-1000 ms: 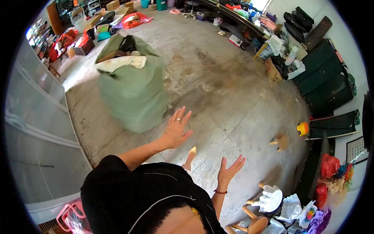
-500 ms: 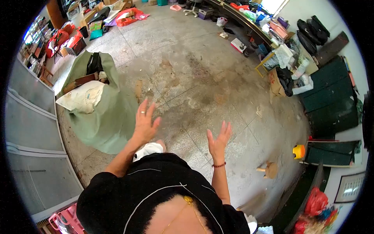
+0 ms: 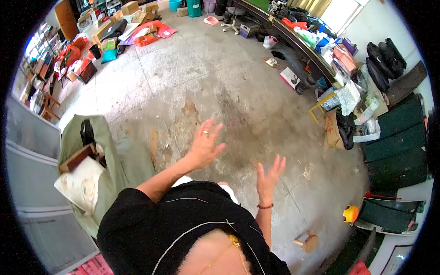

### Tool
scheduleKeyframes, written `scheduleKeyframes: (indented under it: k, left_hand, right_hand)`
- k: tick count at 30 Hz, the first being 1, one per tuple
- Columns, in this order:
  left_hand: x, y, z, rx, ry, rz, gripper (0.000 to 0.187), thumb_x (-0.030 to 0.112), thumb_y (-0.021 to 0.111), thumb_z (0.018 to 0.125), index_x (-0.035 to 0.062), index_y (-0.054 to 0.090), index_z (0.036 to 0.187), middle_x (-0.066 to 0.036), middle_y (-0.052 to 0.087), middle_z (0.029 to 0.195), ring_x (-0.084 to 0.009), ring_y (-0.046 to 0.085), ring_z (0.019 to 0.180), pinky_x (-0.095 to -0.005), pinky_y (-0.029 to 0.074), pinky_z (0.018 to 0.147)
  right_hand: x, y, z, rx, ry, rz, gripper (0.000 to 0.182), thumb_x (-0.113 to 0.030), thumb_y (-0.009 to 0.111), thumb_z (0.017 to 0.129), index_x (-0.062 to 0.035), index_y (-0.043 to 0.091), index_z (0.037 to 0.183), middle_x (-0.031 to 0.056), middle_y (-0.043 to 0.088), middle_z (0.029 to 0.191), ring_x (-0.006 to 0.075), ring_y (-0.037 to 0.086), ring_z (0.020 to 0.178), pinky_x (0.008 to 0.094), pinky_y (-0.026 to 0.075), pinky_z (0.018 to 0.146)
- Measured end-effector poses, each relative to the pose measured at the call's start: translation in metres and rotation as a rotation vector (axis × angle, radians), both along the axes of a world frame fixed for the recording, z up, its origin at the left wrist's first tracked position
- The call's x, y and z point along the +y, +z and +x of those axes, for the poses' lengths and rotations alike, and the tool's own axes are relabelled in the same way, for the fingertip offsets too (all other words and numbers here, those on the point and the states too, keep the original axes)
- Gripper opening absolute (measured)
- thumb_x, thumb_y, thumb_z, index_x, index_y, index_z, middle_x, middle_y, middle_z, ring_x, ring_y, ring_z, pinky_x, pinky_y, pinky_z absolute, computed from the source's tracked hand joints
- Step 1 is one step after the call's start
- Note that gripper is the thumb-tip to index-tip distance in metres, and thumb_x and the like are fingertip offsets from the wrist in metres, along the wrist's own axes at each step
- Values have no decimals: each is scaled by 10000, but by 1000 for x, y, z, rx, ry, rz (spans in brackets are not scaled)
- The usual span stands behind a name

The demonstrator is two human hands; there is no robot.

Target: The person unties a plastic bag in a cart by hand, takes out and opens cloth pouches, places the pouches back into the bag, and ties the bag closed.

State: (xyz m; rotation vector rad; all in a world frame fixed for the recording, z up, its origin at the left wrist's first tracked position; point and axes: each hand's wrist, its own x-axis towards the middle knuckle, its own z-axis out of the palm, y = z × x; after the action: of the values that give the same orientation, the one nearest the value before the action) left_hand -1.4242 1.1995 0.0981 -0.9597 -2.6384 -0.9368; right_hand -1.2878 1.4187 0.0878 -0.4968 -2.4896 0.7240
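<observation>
Head view: both my left hand (image 3: 204,146) and right hand (image 3: 269,176) hang open, empty; green sack (image 3: 117,165) at lower left needs a firm two-handed grip.

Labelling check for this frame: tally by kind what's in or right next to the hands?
Open bare hands: 2, left hand and right hand, both holding nothing
Green sacks: 1, green sack, beside the left arm
Finger rings: 1, ring
Red wrist bracelets: 1, bracelet
Total: 5
</observation>
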Motion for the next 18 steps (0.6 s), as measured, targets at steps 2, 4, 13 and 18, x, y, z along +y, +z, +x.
scheduleKeyframes:
  k: [2,4,13,18]
  left_hand:
    - [38,5,-47,-1,-57,19,615,279,585,799,73,316,1313,-217,226,1361,-393,233,1244,-474,242,999]
    - [72,4,-96,-29,-137,56,615,293,579,807,73,310,1314,-218,214,1365,-392,213,1256,-478,235,1001]
    - [181,-17,-322,-106,-45,-130,584,325,540,832,72,320,1310,-231,215,1360,-393,224,1253,-486,258,984]
    - [198,2,-446,-51,174,-73,577,318,538,831,72,325,1308,-229,239,1350,-396,246,1240,-498,272,966]
  right_hand:
    - [29,-7,-31,15,-62,-42,744,-339,621,774,0,263,1330,259,179,1384,406,164,1285,469,159,1041]
    - [59,-19,-69,-70,-137,-26,693,-331,576,814,1,259,1332,244,178,1391,389,171,1288,458,170,1038]
    - [182,-27,-352,-42,63,-86,739,-395,572,802,17,258,1329,258,187,1380,412,184,1271,490,178,1024]
    - [212,-3,-537,-43,364,37,739,-376,590,790,17,265,1324,263,187,1375,419,189,1264,499,187,1013]
